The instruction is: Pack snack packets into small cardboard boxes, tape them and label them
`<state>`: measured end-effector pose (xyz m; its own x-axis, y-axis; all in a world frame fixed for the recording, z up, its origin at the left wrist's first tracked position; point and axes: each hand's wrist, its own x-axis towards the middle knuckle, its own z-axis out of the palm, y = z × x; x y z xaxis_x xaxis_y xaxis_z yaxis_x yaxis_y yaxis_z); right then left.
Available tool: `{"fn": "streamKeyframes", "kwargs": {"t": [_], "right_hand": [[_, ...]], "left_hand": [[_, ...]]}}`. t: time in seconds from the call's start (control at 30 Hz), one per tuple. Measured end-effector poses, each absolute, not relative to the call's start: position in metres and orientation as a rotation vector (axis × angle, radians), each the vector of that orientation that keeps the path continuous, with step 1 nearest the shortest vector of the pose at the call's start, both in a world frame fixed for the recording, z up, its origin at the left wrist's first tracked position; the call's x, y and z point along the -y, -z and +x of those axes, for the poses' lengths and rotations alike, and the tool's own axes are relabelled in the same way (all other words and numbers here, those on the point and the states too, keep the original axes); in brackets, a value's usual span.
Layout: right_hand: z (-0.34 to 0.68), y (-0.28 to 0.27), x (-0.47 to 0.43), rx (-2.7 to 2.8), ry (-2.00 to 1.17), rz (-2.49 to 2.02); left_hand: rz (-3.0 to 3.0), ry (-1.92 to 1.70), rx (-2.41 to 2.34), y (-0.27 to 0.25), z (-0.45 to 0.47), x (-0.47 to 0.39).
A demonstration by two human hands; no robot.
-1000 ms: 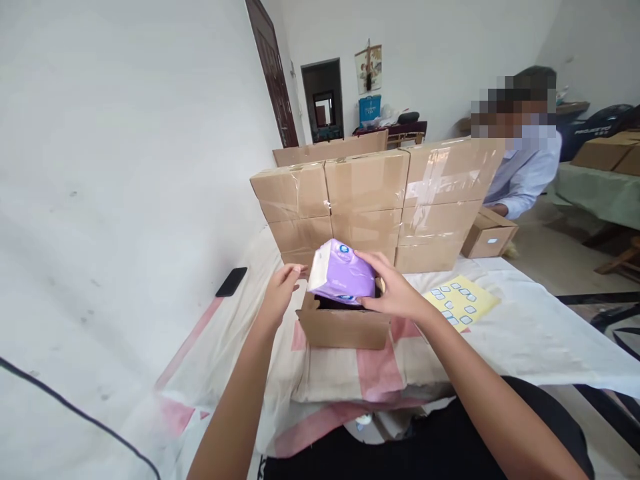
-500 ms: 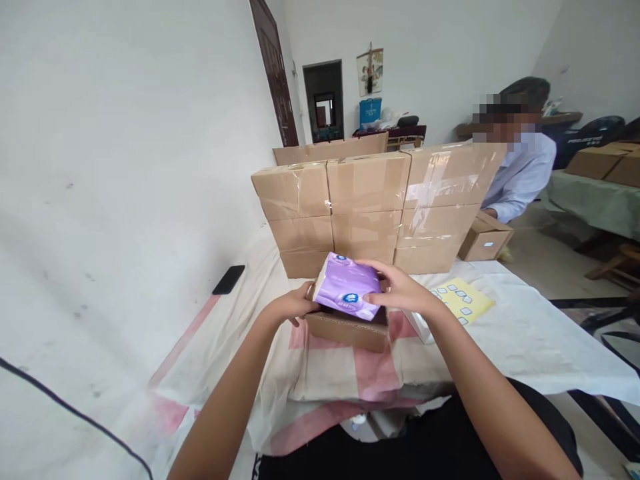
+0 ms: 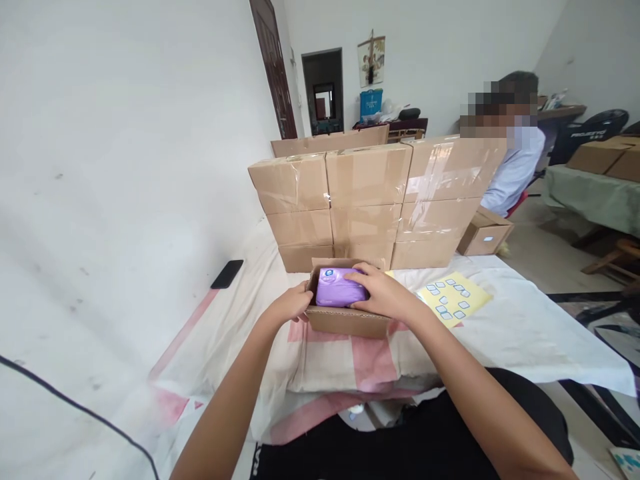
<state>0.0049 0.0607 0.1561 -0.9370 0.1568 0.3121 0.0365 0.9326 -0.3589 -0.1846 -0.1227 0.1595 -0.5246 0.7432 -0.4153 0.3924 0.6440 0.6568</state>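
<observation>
- The right hand [image 3: 384, 293] pinches the purple pack [image 3: 337, 292], which is inside the brown box [image 3: 347, 323], in the middle of the frame.
- The left hand [image 3: 295, 304] pinches the box's left side.
- A black phone [image 3: 227, 274] lies left of the middle.

Soft daylight, glare on taped boxes [image 3: 370, 193]

The rectangular purple packet [image 3: 337, 293] has glossy plastic-film wrapping. The open brown box [image 3: 346, 323] is matt corrugated cardboard. Glossy transparent tape [image 3: 434, 175] covers stacked brown cardboard cartons [image 3: 296, 230]. The pink-and-white tablecloth [image 3: 327, 373] is matt, creased cloth.
</observation>
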Motion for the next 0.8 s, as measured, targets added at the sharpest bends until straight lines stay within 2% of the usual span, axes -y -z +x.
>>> {"fn": "streamKeyframes", "kwargs": {"t": [0.47,0.8], "right_hand": [[-0.009,-0.135,-0.057,2.905,-0.779,-0.221],[-0.013,-0.131,-0.059,2.930,-0.596,-0.346]], "left_hand": [[0.992,-0.617,-2.368,-0.151,-0.177,0.119],[1.052,-0.557,-2.409,-0.147,-0.177,0.116]]}}
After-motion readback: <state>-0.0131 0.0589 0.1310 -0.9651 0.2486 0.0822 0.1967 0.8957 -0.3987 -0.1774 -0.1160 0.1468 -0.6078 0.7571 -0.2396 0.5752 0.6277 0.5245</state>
